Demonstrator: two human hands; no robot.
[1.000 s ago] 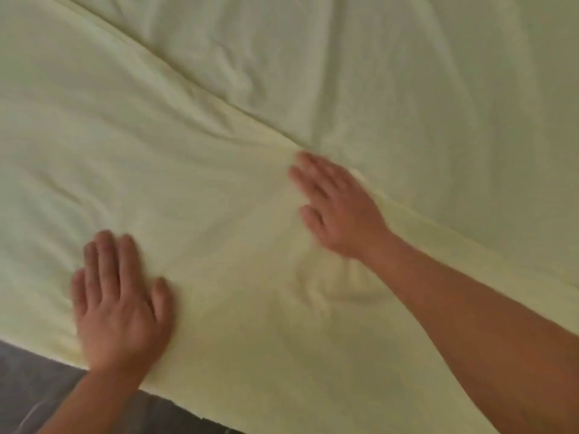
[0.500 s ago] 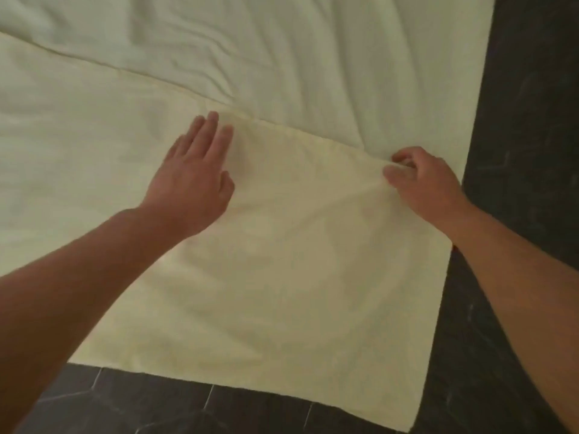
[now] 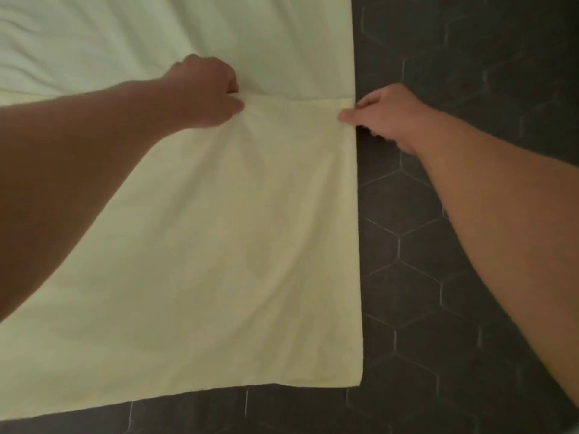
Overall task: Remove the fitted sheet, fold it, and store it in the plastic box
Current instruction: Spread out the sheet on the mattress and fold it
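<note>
The left hand (image 3: pixel 203 89), fingers curled, pinches the far edge of the folded fitted sheet (image 3: pixel 219 261); the right hand (image 3: pixel 385 117) pinches the sheet's far right corner; the sheet lies flat on the hexagon-tiled floor (image 3: pixel 438 277); soft, light, limp cloth, probably best gripped at corners.

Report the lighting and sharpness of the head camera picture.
Head view: dim, warm, even light, no glare; the sheet looks soft and low in contrast, its far part greener; the left hand and right hand have slightly blurred edges; the dark floor shows its tile seams faintly.
</note>
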